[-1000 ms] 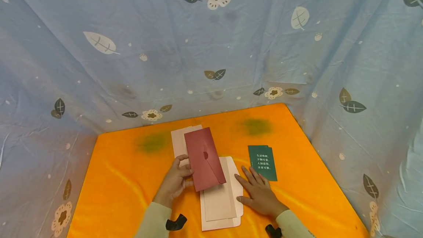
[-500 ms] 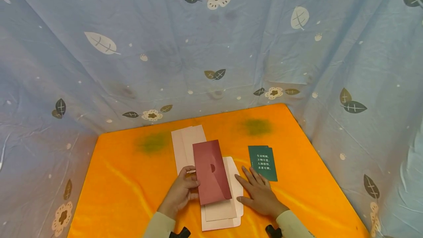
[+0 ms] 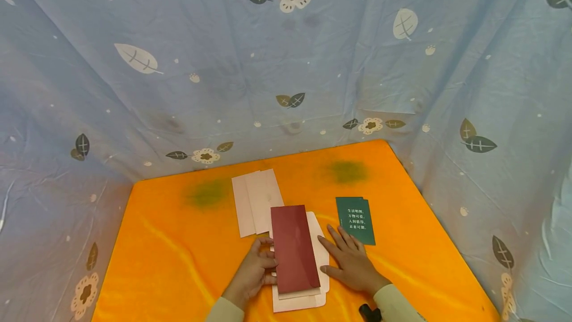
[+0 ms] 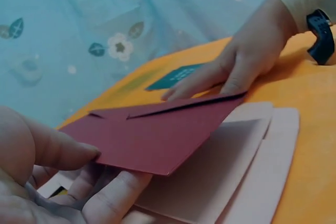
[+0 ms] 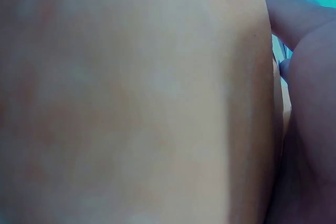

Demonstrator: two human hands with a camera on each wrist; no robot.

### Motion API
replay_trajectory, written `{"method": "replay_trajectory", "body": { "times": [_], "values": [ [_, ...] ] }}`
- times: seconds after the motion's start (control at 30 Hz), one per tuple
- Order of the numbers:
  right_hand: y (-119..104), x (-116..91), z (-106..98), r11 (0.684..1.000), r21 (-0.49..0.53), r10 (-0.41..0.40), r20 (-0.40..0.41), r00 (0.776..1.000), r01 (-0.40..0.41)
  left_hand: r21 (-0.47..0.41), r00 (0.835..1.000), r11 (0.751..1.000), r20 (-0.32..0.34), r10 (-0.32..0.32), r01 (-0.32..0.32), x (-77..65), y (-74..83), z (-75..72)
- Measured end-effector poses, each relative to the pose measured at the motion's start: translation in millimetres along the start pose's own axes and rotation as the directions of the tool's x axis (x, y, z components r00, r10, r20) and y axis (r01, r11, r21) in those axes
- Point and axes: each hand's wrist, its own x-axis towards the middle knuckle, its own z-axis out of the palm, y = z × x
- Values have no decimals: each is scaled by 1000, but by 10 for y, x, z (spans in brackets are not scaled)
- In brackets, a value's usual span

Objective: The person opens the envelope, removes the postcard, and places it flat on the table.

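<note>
Over orange cloth, left hand pinches a red envelope, right hand rests spread-fingered

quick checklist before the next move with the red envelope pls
1. Left hand holding the red envelope: ok, pinched at its side.
2. Right hand over the edge of the pale papers underneath: ok.
3. Red envelope flat on those papers: not ok, the left wrist view shows it raised.
4. Green cards clear of fingers: not ok, fingers overlap them in the head view.
5. Red envelope's contents: cannot tell.
</note>
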Motion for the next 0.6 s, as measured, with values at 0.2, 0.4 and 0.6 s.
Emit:
{"method": "replay_trajectory", "body": {
  "times": [0.2, 0.4, 0.6],
  "values": [
    [14, -2, -2, 1000, 7, -4, 3, 1000, 4, 26, 999, 999, -36, -18, 19, -27, -74, 41],
    [-5, -6, -16, 1000, 3, -8, -4, 1000, 8, 57, 997, 998, -71, -20, 24, -51, -109, 64],
    [-3, 1, -6, 1000, 0, -8, -5, 1000, 8, 139, 994, 990, -111, -7, 23, -106, -91, 108]
  ]
}}
